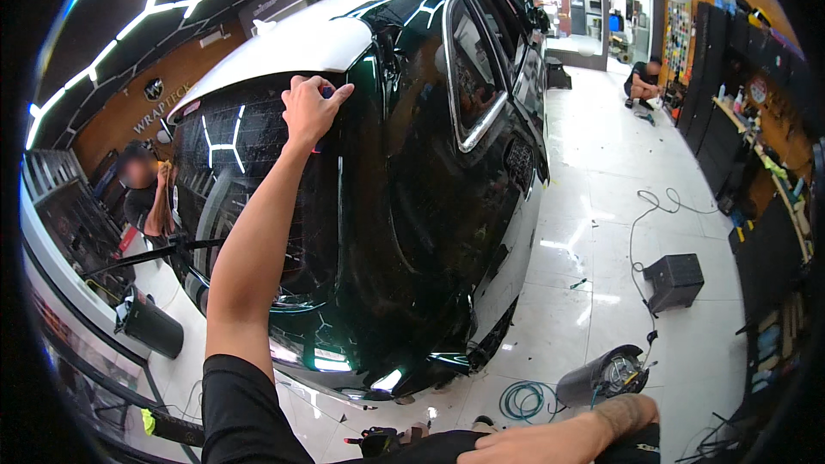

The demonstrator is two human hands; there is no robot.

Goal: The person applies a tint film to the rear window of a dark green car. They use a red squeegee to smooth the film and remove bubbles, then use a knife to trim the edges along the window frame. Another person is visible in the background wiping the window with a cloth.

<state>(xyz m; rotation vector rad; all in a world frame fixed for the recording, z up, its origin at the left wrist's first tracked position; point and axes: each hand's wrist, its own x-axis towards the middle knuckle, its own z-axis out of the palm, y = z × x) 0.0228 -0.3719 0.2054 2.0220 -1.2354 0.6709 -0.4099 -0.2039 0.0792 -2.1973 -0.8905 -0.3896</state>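
A dark green car fills the middle, seen from its rear corner. My left hand is raised to the trailing edge of its white roof spoiler, above the rear window. The fingers of that hand are curled and the thumb points right; whatever lies under the fingertips is hidden. Low in the picture, my right hand rests near my waist, its fingers mostly cut off by the lower edge.
Another person works at the car's far left side, one hand raised. A second person crouches at the back right. On the floor stand a black box, a dark bin, a coiled hose and a trash can.
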